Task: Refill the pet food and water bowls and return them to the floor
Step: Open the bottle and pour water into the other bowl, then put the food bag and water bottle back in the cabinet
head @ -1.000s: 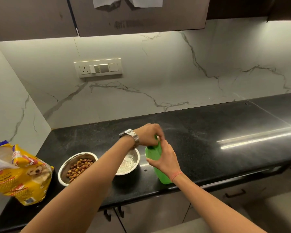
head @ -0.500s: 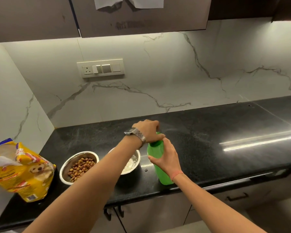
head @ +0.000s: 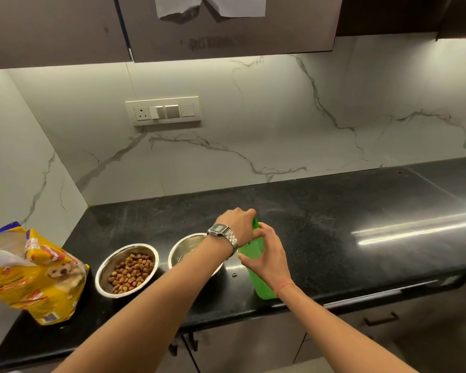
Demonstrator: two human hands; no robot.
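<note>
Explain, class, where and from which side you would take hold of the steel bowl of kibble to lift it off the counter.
Probably the rim of the kibble bowl, at its near edge from the front. It sits upright and open-topped, the food bag crowds its left, and the second bowl and left forearm block its right.

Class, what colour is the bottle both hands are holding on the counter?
Bright green bottle, seen in the head view.

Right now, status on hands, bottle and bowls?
Left hand on green bottle top, right hand grips its body. Kibble bowl filled. Second bowl partly hidden. Nothing blocking.
</note>
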